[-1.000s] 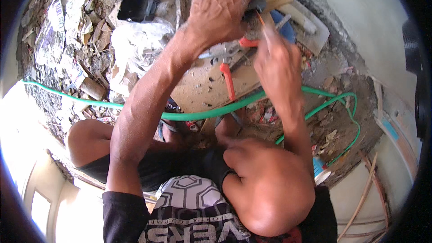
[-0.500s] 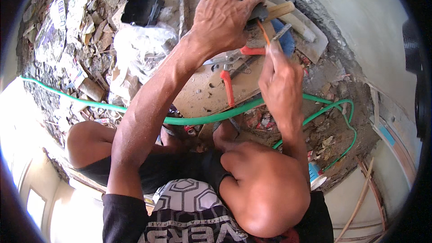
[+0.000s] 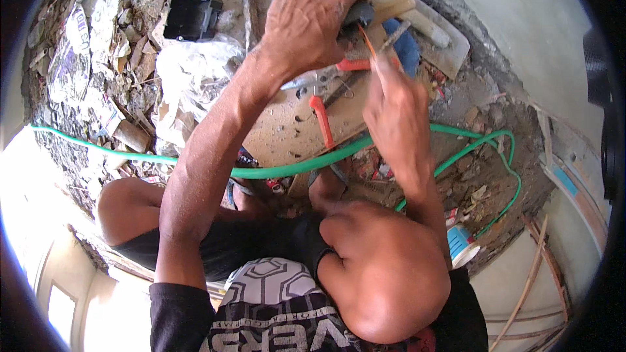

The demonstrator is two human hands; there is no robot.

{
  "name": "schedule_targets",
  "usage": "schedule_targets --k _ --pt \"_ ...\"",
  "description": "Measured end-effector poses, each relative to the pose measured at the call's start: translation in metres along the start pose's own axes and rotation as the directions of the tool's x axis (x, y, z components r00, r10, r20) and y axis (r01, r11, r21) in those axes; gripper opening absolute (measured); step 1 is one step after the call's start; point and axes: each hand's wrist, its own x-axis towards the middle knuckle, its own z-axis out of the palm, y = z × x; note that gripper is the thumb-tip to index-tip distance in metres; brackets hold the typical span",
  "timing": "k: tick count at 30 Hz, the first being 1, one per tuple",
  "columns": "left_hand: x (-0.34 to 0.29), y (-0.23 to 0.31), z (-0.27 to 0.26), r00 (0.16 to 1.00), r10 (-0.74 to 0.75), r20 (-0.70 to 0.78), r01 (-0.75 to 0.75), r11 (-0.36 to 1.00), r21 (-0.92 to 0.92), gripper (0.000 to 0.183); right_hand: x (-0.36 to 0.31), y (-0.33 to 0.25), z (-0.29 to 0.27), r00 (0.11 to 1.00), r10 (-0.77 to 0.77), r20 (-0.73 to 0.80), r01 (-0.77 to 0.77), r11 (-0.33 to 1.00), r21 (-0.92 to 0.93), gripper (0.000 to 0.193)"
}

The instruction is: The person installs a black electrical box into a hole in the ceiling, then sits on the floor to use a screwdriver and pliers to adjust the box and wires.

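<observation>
My left hand (image 3: 306, 23) is closed over a dark grey, rounded piece (image 3: 357, 13), its fingers wrapped over the far side. From that piece a thin orange strand (image 3: 367, 39) runs to my right hand (image 3: 398, 107), which pinches its near end. The right hand is slightly smeared by motion, and I cannot tell whether the strand is wire or a stiff rod. Below the hands, a tool with red-orange handles (image 3: 321, 122) lies spread on a dusty board (image 3: 280, 137). The left hand and forearm partly hide the board.
A wooden handle (image 3: 394, 10) and a blue round thing (image 3: 407, 52) lie beyond the right hand. Leftward are a rusty metal bar (image 3: 250, 13), an open black box (image 3: 190, 18) and a clear plastic bag (image 3: 195, 68). A green hose (image 3: 293, 168) crosses before my knees; rubble surrounds the board.
The board and tools sit slightly farther left in the picture. Both hands have shifted a little left with them, still holding the grey piece and the orange strand.
</observation>
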Motion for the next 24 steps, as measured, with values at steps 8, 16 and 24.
schedule_targets --k 8,16,24 --pt "0.002 0.003 -0.003 1.0 0.003 -0.013 -0.003 1.0 -0.001 0.069 0.009 0.002 0.0 0.99 0.029 0.14 -0.019 0.997 -0.075 0.029" --pt "0.004 0.004 -0.004 0.999 -0.01 0.036 0.01 1.0 -0.007 0.063 0.006 0.002 0.001 0.995 0.055 0.086 -0.055 0.998 -0.003 0.02" --pt "0.008 0.002 -0.002 1.0 0.028 0.013 -0.027 0.999 -0.018 0.072 0.006 -0.003 -0.007 0.993 0.079 0.089 -0.075 0.996 -0.041 0.02"
